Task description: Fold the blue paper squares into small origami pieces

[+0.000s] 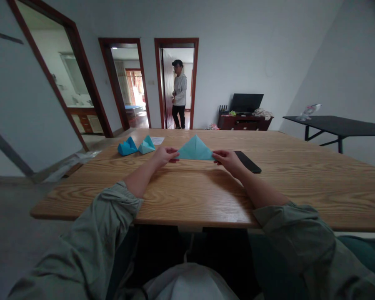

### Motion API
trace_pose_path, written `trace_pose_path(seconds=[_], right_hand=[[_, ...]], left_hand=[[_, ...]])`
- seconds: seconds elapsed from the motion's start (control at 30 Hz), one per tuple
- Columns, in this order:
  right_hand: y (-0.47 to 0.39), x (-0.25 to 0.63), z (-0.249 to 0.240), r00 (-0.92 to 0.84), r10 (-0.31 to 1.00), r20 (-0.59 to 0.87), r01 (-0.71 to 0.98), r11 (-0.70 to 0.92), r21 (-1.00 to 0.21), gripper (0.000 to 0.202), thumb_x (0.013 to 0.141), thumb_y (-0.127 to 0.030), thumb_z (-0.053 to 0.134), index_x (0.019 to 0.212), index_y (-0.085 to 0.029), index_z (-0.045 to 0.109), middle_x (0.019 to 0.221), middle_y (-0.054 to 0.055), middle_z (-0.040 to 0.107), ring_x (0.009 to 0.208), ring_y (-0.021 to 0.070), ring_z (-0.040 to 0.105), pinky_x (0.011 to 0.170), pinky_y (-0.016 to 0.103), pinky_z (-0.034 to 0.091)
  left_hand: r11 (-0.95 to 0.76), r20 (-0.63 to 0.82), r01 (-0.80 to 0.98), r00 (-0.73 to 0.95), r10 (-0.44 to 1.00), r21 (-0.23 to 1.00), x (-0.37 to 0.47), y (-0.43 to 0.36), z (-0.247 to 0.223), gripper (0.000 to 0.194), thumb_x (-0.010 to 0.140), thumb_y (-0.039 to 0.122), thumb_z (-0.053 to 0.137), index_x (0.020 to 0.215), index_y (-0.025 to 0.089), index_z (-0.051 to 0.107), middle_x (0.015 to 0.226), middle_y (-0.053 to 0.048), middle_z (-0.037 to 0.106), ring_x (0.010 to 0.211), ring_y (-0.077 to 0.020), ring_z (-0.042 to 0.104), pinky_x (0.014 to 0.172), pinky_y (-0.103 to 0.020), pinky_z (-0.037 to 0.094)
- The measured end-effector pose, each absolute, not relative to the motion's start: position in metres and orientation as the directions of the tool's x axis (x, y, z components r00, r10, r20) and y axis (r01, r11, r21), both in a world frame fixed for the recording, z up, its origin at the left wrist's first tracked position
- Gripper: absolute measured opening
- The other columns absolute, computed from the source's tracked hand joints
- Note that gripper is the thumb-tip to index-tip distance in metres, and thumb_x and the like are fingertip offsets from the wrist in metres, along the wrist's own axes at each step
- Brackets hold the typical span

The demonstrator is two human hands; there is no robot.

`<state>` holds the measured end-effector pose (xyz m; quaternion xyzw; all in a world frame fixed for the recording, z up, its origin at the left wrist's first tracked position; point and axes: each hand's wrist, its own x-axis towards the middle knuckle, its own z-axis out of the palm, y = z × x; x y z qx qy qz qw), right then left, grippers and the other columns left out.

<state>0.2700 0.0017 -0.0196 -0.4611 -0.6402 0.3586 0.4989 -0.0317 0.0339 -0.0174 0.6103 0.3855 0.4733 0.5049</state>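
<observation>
A light blue folded paper (196, 149), triangular with its peak upward and a crease down the middle, is held up over the wooden table (193, 191). My left hand (167, 155) pinches its left corner. The right corner is pinched between the fingers of my right hand (226, 160). To the left of my left hand, two folded paper shapes stand on the table, a darker blue one (127, 146) and a pale blue one (146, 144).
A black flat object (247, 161) lies beside my right hand. Behind the pale paper shape is a white card (158, 141). A person (179, 93) stands in a doorway beyond the table. A black table (340, 125) stands at the right.
</observation>
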Motion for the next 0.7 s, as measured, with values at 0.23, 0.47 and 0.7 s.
trace_pose_path(seconds=[0.23,0.47,0.7], right_hand=[[0.002,0.273,-0.017,-0.077,0.956,0.284,0.246,0.294,-0.924,0.036,0.067,-0.047,0.073,0.084,-0.015,0.068,0.072,0.004,0.067,0.060,0.0117,0.060,0.050,0.021,0.044],[0.003,0.270,-0.023,-0.148,0.921,0.361,0.442,0.388,-0.809,0.027,0.076,-0.039,0.065,0.092,-0.018,0.067,0.076,0.004,0.068,0.064,0.0135,0.060,0.057,0.023,0.047],[-0.002,0.260,-0.021,-0.200,0.818,0.540,0.625,0.531,-0.572,0.029,0.078,-0.034,0.062,0.104,-0.022,0.066,0.089,0.005,0.069,0.079,0.0173,0.062,0.075,0.029,0.048]], left_hand=[[-0.185,0.177,0.005,0.259,0.950,0.983,-0.036,0.036,-0.018,0.043,0.055,0.038,0.085,0.079,0.009,0.062,0.074,-0.007,0.069,0.062,-0.0178,0.068,0.059,-0.029,0.056],[-0.254,0.175,0.187,0.359,0.917,0.949,-0.029,0.025,-0.019,0.037,0.064,0.039,0.079,0.081,0.012,0.061,0.070,-0.005,0.067,0.057,-0.0156,0.066,0.049,-0.022,0.050],[-0.359,0.168,0.344,0.477,0.863,0.868,-0.014,0.015,-0.020,0.027,0.075,0.032,0.069,0.091,0.014,0.059,0.074,-0.003,0.067,0.059,-0.0132,0.065,0.052,-0.021,0.049]])
